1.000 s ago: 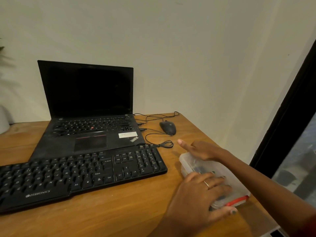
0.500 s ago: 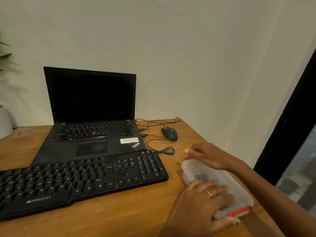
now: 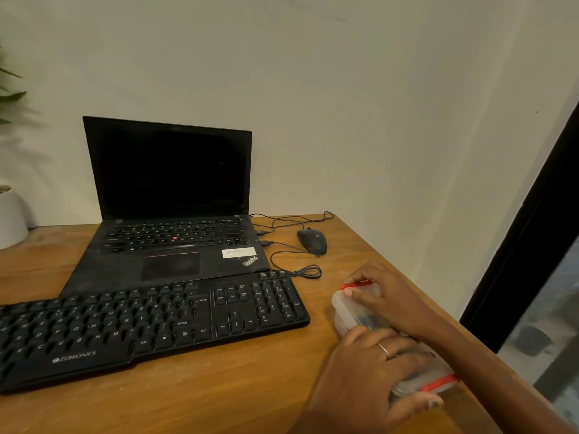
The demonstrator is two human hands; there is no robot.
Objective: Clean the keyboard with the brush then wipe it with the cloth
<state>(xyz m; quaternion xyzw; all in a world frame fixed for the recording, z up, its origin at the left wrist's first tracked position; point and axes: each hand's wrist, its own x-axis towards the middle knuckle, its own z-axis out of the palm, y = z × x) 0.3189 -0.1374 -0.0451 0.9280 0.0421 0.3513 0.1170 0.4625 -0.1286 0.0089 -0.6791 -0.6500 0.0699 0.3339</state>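
While both hands work at the lower right of the frame, a white pot (image 3: pixel 11 216) with green leaves (image 3: pixel 9 95) sits at the far left edge on the wooden tabletop (image 3: pixel 219 399). Black keyboard (image 3: pixel 141 327) lies across lower left to centre, angled, marked ZEBRONICS, nothing touching it. Behind it, touching or just overlapping its back edge, an open black laptop (image 3: pixel 169 214), screen dark, white sticker on the palm rest. Right of the laptop: a black mouse (image 3: pixel 312 241), cables (image 3: pixel 291 270) running from the laptop's side, one loop just beside the keyboard's top right corner. Right of the keyboard, near but apart, a clear plastic box (image 3: pixel 351 311) with red clips; a dark item shows inside, can't tell what. Brush and cloth not identifiable. Left hand (image 3: pixel 372 377), ring on one finger, lies over the box's near end, fingers curled round it, thumb by the near red clip. Right hand (image 3: pixel 387 296) covers the far end, fingers bent at the far red clip, gripping it. Dark window frame (image 3: pixel 526 230) at right edge.
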